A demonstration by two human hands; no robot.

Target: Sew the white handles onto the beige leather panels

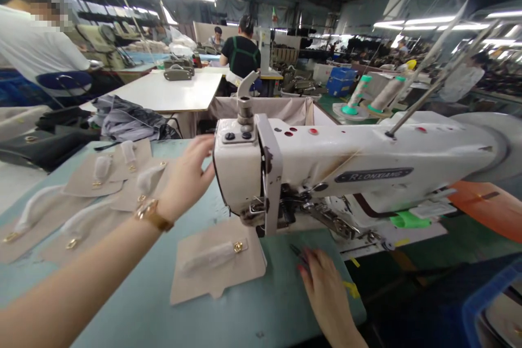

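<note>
1. Beige panel (196,283) lay flat on the teal table (142,315), at 6 o'clock from the sewing machine head (240,168), its top edge just by the needle area.
2. A white-wrapped handle (207,256) with a gold ring (238,247) sat on it.
3. Left hand (185,182) was open with fingers spread, at 9 o'clock of the head and holding nothing. I could not tell whether it touched the casting.
4. Right hand (326,288) lay flat and open on the table at 3 o'clock of the panel, fingertips at a small dark tool (297,253), not gripping it.
5. Handling judgement: the panel looked light, thin and floppy, likely to slide on the smooth top. Take it by a bare edge or corner, flat-palmed. The wrapped handle makes it lumpy and the ring is a hard spot.
6. Similar panels (87,179) lay at 10 o'clock, well apart.
</note>
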